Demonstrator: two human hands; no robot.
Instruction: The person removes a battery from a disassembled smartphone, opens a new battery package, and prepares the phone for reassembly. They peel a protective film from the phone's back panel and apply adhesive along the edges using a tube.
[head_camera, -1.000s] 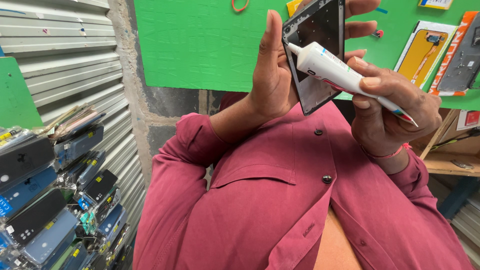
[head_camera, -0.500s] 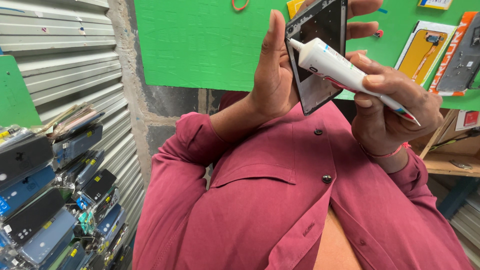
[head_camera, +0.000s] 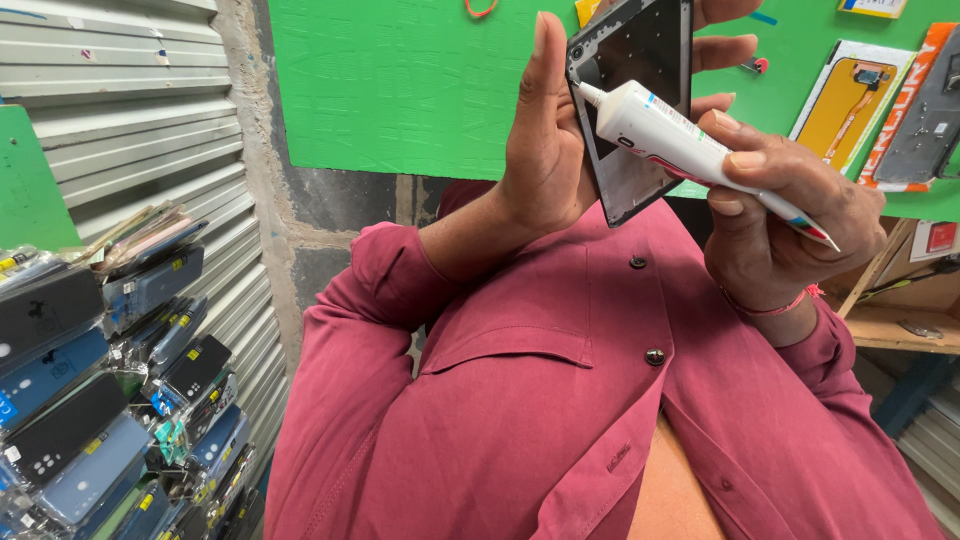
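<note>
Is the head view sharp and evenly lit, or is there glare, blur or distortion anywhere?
Head view: soft, even daylight, no hard shadows; the left hand, phone frame and white tube in the right hand are sharp; the wide lens bends the shutter at the edge; no strong glare.

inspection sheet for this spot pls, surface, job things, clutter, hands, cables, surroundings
surface: no worktop in view; a wooden shelf shows at the right edge
job's things: a dark phone frame held upright; a white glue tube with its nozzle at the frame's upper left edge
clutter: bagged phone cases stacked in rows at lower left
grippers: left hand has its grip on the frame; right hand squeezes the tube's rear end
cables: nothing seen
surroundings: green board behind, hung with a phone screen part; grey corrugated shutter at left; the person wears a maroon shirt
</note>
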